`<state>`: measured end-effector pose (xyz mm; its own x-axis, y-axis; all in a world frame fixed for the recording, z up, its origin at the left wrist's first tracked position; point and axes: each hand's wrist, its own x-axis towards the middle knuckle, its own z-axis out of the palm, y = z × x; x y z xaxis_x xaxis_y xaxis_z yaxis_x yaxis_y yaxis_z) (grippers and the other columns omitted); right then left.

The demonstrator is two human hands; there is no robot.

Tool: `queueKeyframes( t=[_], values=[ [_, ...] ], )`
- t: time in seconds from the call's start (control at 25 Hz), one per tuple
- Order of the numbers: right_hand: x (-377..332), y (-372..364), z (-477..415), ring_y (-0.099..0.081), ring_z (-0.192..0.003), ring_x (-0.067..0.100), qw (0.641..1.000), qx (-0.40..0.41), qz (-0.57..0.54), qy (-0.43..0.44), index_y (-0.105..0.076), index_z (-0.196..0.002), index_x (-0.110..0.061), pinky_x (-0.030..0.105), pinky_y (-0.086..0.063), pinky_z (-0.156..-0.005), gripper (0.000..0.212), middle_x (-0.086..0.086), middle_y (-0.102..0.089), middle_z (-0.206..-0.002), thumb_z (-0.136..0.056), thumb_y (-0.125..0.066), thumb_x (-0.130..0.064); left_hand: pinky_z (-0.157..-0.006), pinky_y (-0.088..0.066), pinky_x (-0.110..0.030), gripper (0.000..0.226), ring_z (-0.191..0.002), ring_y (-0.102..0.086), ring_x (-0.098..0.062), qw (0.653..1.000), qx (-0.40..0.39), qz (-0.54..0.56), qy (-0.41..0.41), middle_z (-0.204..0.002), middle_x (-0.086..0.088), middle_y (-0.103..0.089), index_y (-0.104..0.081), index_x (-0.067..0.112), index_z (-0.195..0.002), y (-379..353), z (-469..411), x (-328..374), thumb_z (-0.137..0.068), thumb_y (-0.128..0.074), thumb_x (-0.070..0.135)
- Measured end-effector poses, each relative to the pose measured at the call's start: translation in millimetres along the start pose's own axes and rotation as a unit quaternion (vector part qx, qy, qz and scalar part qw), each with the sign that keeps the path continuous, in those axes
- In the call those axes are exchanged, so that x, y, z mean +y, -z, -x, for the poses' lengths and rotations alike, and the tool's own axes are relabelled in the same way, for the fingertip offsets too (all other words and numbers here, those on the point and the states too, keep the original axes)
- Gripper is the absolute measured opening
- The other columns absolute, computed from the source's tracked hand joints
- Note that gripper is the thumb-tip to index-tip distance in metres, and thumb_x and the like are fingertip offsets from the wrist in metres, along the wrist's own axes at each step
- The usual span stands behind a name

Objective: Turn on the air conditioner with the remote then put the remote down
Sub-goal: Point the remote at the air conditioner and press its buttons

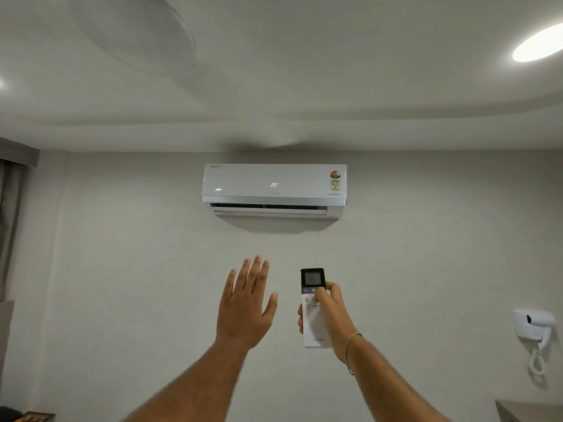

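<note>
A white wall-mounted air conditioner (274,187) hangs high on the wall ahead. Its front shows a lit "25" and its bottom flap stands open. My right hand (330,312) grips a white remote (313,327) with a dark top; the remote's screen reads 25 and points up at the unit. My thumb rests on the buttons just below the dark band. My left hand (245,303) is raised beside the remote, palm toward the wall, fingers spread, holding nothing.
A white wall-mounted hair dryer (533,327) with a coiled cord hangs at the right. A spinning ceiling fan (137,35) and a round ceiling light (539,44) are overhead. A curtain (9,226) hangs at the left edge. A surface corner (524,411) shows at the bottom right.
</note>
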<state>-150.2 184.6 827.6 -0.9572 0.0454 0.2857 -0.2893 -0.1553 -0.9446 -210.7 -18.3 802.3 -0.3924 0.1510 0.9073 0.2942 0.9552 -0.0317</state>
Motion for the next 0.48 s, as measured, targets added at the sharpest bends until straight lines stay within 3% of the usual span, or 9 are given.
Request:
queueKeyframes(
  t=[0.16,0.48],
  values=[
    [-2,0,1,-0.069,-0.066,0.034,1.000,0.002,0.000,0.006,-0.048,-0.133,-0.028,0.039,-0.061,-0.064,0.029,0.021,-0.076,-0.086,-0.104,-0.049,-0.023,-0.130,-0.013,-0.049,0.073,-0.163,-0.013,-0.023,1.000,0.005,0.004,0.001,-0.177,-0.003,-0.019,-0.019,0.021,-0.169,2,1,0,-0.105,-0.036,0.051],
    [0,-2,-1,-0.066,-0.059,0.033,1.000,0.000,0.006,0.011,-0.060,-0.115,-0.009,0.034,-0.059,-0.055,0.018,0.020,-0.073,-0.078,-0.104,-0.047,-0.016,-0.129,-0.016,-0.050,0.072,-0.163,-0.016,-0.023,1.000,-0.006,0.003,0.005,-0.177,-0.002,-0.019,-0.020,0.020,-0.169,0,10,-3,-0.105,-0.037,0.050]
  ],
)
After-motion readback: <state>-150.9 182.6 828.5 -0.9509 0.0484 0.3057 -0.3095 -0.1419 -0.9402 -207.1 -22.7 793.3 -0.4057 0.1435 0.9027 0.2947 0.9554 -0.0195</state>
